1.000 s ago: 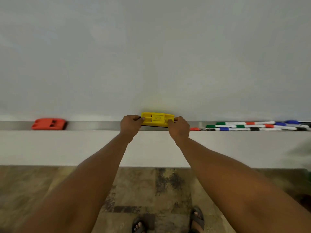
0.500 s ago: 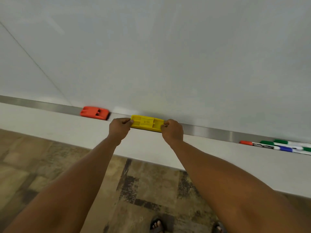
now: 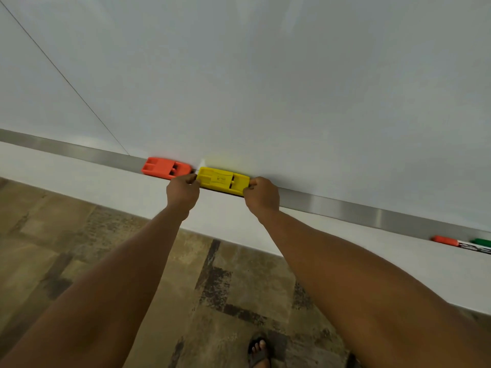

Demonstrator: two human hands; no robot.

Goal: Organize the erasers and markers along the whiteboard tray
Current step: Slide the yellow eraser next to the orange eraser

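A: Where is the yellow eraser (image 3: 223, 180) lying?

B: In the whiteboard tray (image 3: 345, 207), long axis along the tray, back edge against the whiteboard (image 3: 265, 75). The orange eraser (image 3: 166, 167) sits just beside its left end; I can't tell whether the two touch, because the left hand covers that corner.

A: And the grip?

B: Two grips, one at each short end. The left hand (image 3: 182, 191) pinches the left end, fingers curled onto the top edge. The right hand (image 3: 261, 194) pinches the right end the same way. Both are pressed onto the eraser, neither spread.

A: Which hand is nearer the orange one?

B: The left. It sits in the narrow space between the two erasers, so my guess is it would have to come out before they can meet end to end.

A: Arm pose?

B: Both forearms reach forward and up from the bottom of the head view, converging on the eraser, wrists roughly straight.

A: The markers?

B: A red-capped marker (image 3: 446, 240) and a green-capped marker (image 3: 481, 241) show at the far right of the tray, well apart from the erasers and half cut off by the frame edge
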